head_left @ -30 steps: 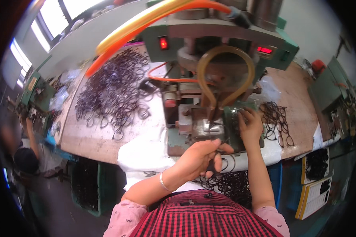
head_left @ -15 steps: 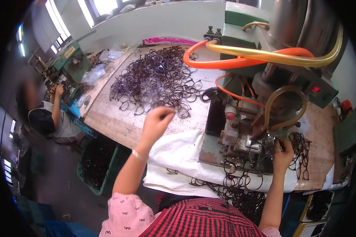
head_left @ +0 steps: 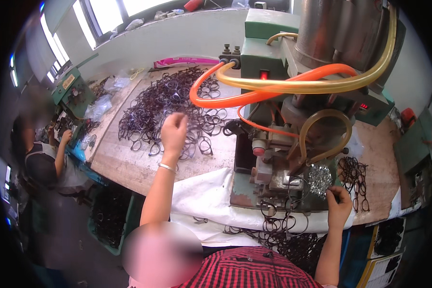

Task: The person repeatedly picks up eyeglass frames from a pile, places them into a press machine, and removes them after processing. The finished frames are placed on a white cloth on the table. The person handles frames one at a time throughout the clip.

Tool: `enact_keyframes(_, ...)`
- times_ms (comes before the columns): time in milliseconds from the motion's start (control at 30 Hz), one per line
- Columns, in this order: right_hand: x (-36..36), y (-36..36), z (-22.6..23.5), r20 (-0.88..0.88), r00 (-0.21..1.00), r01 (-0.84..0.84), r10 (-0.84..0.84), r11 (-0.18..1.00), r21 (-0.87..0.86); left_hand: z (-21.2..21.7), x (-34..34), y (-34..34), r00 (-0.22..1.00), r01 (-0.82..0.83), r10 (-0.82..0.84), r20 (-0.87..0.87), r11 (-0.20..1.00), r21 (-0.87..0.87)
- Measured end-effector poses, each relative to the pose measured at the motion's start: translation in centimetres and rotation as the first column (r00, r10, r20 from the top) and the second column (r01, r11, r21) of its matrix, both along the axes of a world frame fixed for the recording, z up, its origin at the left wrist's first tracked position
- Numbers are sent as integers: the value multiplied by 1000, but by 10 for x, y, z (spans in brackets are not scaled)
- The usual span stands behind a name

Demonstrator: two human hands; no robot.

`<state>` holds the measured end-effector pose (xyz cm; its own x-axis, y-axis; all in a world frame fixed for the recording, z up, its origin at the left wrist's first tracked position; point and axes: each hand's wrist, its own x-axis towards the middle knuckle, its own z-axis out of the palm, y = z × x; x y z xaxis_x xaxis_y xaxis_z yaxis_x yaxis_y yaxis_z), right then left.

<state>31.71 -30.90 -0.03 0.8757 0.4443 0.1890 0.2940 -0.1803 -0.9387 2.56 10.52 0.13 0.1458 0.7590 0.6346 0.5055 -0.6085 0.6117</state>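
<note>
step in hand looks like fetching the next piece: left hand (head_left: 174, 130) is raised over the big pile of dark eyeglass frames (head_left: 170, 108) spread on the wooden table (head_left: 125, 163), fingers bunched in a loose fist, a thin dark wire seems to trail below it but cannot tell for sure if it grips a frame. silver bracelet (head_left: 168, 167) on that wrist. right hand (head_left: 340, 204) sits low at the front right of the green press machine (head_left: 293, 144), fingers curled narrow and pinching something small just beside a heap of tiny shiny metal parts (head_left: 319, 177); what it pinches is too small to tell. finished-looking dark frames (head_left: 354, 180) lie in a smaller bunch right of the machine, more hang over the white cloth (head_left: 201, 201) at the table's front edge and collect in the lap area. orange hose (head_left: 273, 86) and yellow hose (head_left: 321, 86) loop across the machine top. another person (head_left: 43, 158) works at a far bench on the left, apart from this station. judgement: pick phase, not pressing yet. next move calls for one single frame pulled free of the tangle without dragging neighbours, carried across to the machine's jig, and lined up with whatever small part the right hand brings in.
</note>
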Motion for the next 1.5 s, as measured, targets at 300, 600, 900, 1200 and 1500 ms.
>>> enact_keyframes(300,-48,86,48,64,936,-351,347,896,273,-29,-19,-42,477,746,111,872,474,-468)
enact_keyframes(600,-65,95,53,-333,778,-279,533,768,577,-19,-32,-7,277,888,154,948,336,-314)
enact_keyframes(900,-76,99,54,-333,811,-241,480,794,558,32,-8,-118,195,848,-32,980,507,-152)
enact_keyframes(1200,-82,97,48,-366,801,-159,473,758,633,96,61,-191,459,703,-633,624,688,180)
enact_keyframes(1500,-79,92,57,-349,809,-204,474,782,589,100,66,-190,430,725,-522,737,686,63)
